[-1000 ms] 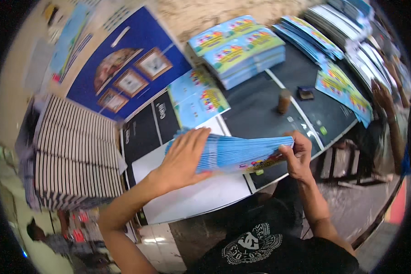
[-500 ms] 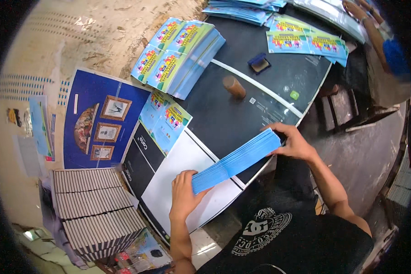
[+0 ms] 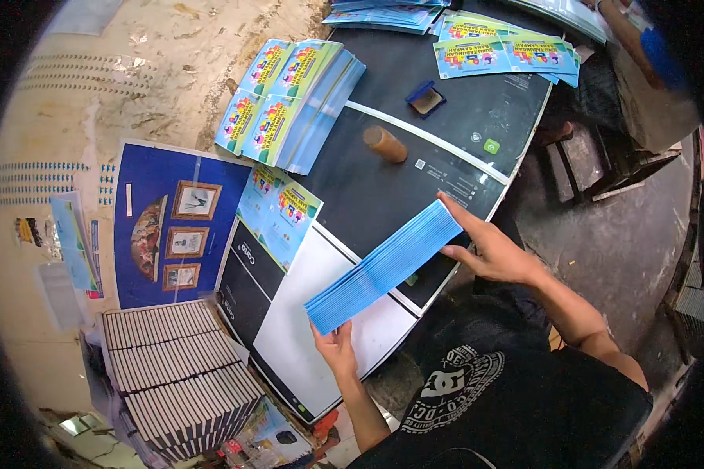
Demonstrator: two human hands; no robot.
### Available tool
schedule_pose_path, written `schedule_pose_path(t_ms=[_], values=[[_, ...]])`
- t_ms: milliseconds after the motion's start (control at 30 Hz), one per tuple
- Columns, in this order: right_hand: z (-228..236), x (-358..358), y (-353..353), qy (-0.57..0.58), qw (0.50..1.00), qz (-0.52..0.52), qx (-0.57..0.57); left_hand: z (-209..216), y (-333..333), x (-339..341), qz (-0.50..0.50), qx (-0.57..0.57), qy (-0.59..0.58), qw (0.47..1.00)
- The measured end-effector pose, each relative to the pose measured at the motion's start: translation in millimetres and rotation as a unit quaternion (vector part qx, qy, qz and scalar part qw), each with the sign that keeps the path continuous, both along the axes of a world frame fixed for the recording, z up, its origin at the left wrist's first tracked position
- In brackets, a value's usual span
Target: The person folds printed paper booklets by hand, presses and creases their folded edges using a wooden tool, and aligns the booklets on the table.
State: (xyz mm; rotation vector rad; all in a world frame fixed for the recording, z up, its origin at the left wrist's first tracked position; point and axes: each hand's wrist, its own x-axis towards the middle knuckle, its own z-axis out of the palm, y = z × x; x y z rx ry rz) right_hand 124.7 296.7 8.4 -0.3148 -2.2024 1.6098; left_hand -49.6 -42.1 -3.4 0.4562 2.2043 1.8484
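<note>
Between my two hands I hold a stack of blue printed sheets [image 3: 387, 262], its layered long side facing up, above the front of the black work surface. My left hand [image 3: 338, 348] is closed on the lower left end, with its fingers partly hidden behind the stack. At the upper right end my right hand [image 3: 489, 248] grips it, fingers on the far side and thumb on the near side. Below the stack lies a white sheet [image 3: 320, 359]. Flat printed sheets [image 3: 277, 215] in blue and green lie just beyond it.
A tall pile of printed sheets [image 3: 289, 102] stands at the back left. Nearby are a wooden cylinder [image 3: 385, 144] and a small blue box [image 3: 425, 99]. More sheets [image 3: 508, 56] spread at the back. Dark-edged books [image 3: 180, 375] are stacked front left. Another person's arm [image 3: 629, 39] shows at the upper right.
The stack has tilted more steeply and shifted left. My left hand has slid from around its left end to beneath the lower corner. My right thumb has moved along the near edge.
</note>
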Motion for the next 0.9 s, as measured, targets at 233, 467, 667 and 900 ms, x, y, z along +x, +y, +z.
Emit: schedule_pose_path(t_ms=[233, 467, 667, 900], values=[[29.9, -1.6, -0.4, -0.018, 1.0, -0.015, 0.021, 22.4, 8.5, 20.2, 0.048, 0.003, -0.006, 0.999], [4.4, -7.9, 0.3, -0.038, 0.999, -0.002, -0.019, 18.8, -4.4, 14.4, 0.014, -0.129, 0.067, 0.989], [-1.3, -8.4, -3.5, -0.022, 0.999, -0.023, 0.022, 112.9, 48.3, -12.8, -0.115, -0.381, 0.341, 0.852], [28.7, -6.8, -0.1, -0.032, 0.998, -0.02, 0.057, 95.9, 91.3, -30.4, -0.312, -0.429, 0.321, 0.784]])
